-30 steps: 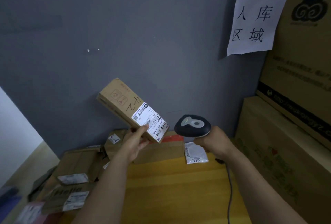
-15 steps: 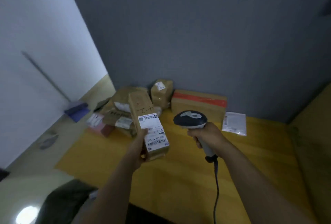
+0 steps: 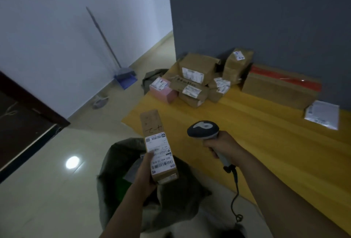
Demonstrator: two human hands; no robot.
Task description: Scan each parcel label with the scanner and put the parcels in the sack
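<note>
Box (image 3: 151,125), long brown card, clamped at near end in left hand (image 3: 145,173): thumb pressing on white label (image 3: 161,155), fingers curled beneath. Held label-up above open mouth of sack (image 3: 114,163); touching or not, impossible to tell. Handwritten marks on bare card beyond label. Just right of box, scanner (image 3: 202,129), dark head uppermost, handle wrapped tight by right hand (image 3: 222,145); coiled cable (image 3: 234,196) hanging from butt down toward floor (image 3: 47,190). Sack slumped dark and grey-green on pale tiled floor beside near edge of yellow table (image 3: 275,152), pale packets (image 3: 133,173) dimly visible inside. At table's far side against grey wall, pile of parcels (image 3: 197,78) with white labels, pink box (image 3: 164,95) at its left end, long carton (image 3: 277,89) with red tape to its right, white pouch (image 3: 322,116) lying flat further right. Dark crumpled bag (image 3: 152,78) on floor just behind pink box. Out by white wall, broom (image 3: 106,42) leaning over blue dustpan (image 3: 125,80); dark door (image 3: 22,123) at left.
</note>
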